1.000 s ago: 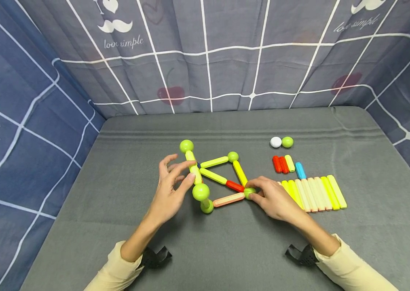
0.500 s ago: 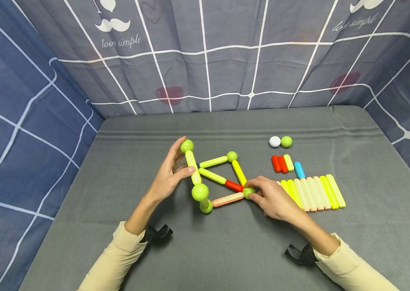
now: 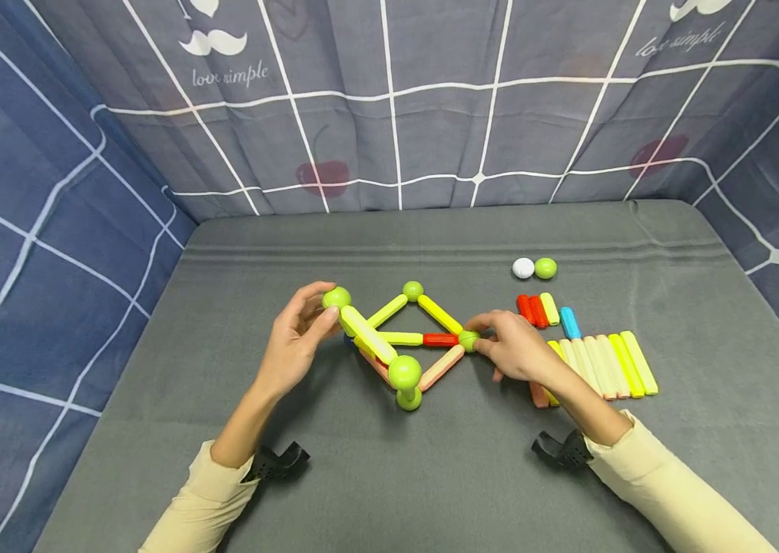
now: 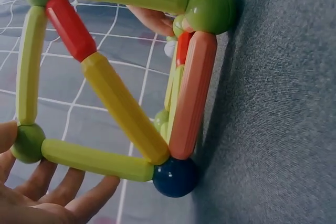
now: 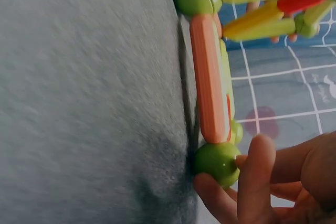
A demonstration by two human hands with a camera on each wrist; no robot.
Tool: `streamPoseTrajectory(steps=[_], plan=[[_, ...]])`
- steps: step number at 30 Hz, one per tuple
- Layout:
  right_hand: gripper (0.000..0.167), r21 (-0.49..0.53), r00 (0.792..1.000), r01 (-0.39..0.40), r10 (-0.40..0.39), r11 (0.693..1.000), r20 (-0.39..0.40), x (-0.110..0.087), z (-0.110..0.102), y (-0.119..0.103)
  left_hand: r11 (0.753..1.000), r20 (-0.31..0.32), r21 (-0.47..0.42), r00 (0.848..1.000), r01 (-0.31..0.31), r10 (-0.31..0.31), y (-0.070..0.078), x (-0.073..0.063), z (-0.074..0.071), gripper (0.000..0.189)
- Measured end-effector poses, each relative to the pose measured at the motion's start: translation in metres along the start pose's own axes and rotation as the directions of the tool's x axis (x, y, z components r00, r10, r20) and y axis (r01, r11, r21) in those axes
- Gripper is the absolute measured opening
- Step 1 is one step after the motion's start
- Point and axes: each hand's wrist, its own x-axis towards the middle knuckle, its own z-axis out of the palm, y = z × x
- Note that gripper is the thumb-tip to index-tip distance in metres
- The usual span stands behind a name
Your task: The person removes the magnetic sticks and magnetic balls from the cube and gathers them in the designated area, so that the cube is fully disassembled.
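Observation:
A frame of magnetic rods and balls stands on the grey cloth, a flat diamond base with an upright square side. My left hand (image 3: 293,338) holds the raised green ball (image 4: 29,142) at the upright side's far top corner between thumb and fingers. With thumb and fingertips my right hand (image 3: 517,346) pinches the base's right green ball (image 5: 217,163). A dark blue ball (image 4: 176,177) forms the lower corner under my left hand. A yellow rod (image 4: 123,106) and a short red rod (image 4: 71,27) cross the upright side diagonally. Another red rod (image 3: 441,339) lies in the base's middle.
Right of the frame lies a row of yellow and pale rods (image 3: 607,367), partly behind my right forearm. Beyond it are short red rods (image 3: 532,312), a blue rod (image 3: 570,322), a white ball (image 3: 524,268) and a loose green ball (image 3: 545,268). A patterned curtain (image 3: 431,138) closes the back.
The frame has turned counterclockwise as seen from above. My left hand has shifted from the top rod to the raised far ball; my right hand has moved away from me with its ball.

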Motion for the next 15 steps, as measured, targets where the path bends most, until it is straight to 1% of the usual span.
streamPoseTrajectory(steps=[4,7,9,11,13,15], plan=[[0.026,0.078,0.998,-0.023,0.017,0.997,0.065,0.016,-0.005,0.000,1.000,0.005,-0.003,1.000,0.029,-0.029,0.004,-0.007,-0.005,0.037],[0.029,0.164,0.996,-0.047,0.033,0.985,0.084,0.026,-0.007,0.000,0.999,0.029,0.005,0.998,0.053,-0.053,0.008,-0.012,-0.008,0.038],[0.033,0.227,0.994,-0.062,0.041,0.972,0.097,0.032,-0.009,-0.001,0.997,0.066,0.035,0.996,0.064,-0.067,0.011,-0.016,-0.009,0.041],[0.036,0.285,0.993,-0.072,0.042,0.956,0.110,0.038,-0.010,-0.002,0.995,0.118,0.061,0.990,0.075,-0.082,0.014,-0.020,-0.010,0.043],[0.038,0.321,0.992,-0.073,0.036,0.944,0.119,0.042,-0.011,-0.003,0.993,0.179,0.082,0.979,0.082,-0.095,0.018,-0.024,-0.009,0.044],[0.039,0.331,0.991,-0.078,0.037,0.940,0.127,0.046,-0.012,-0.005,0.992,0.239,0.089,0.965,0.085,-0.104,0.021,-0.028,-0.008,0.045]])
